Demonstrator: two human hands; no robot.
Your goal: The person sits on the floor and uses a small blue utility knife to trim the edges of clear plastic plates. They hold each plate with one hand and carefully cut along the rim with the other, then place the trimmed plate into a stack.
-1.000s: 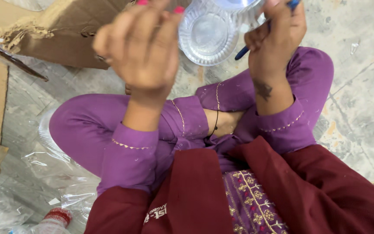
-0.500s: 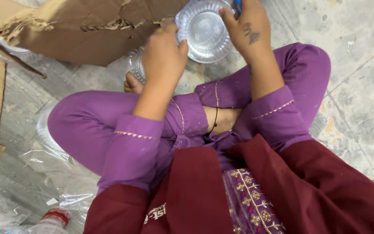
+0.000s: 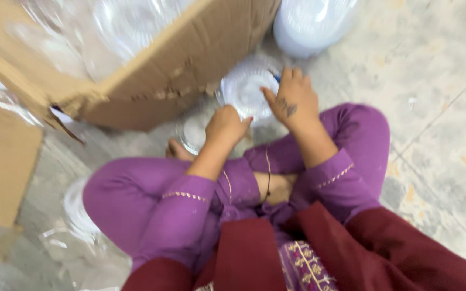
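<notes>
One torn cardboard box (image 3: 190, 59) crowds the upper left, its ragged edge just beside the work; open stone floor (image 3: 438, 124) lies to the right. One stack of clear lids (image 3: 311, 24) stands beyond. One clear plastic lid (image 3: 242, 89) sits above the crossed legs, the left hand (image 3: 226, 126) gripping its lower rim, the right hand (image 3: 292, 99) clasped on its right edge.

Cardboard box (image 3: 152, 70) on stone floor (image 3: 438, 108)

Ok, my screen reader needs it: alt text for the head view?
Both hands, left hand and right hand, hold a round clear plastic lid over crossed purple-trousered legs, beside a torn brown cardboard box.
</notes>
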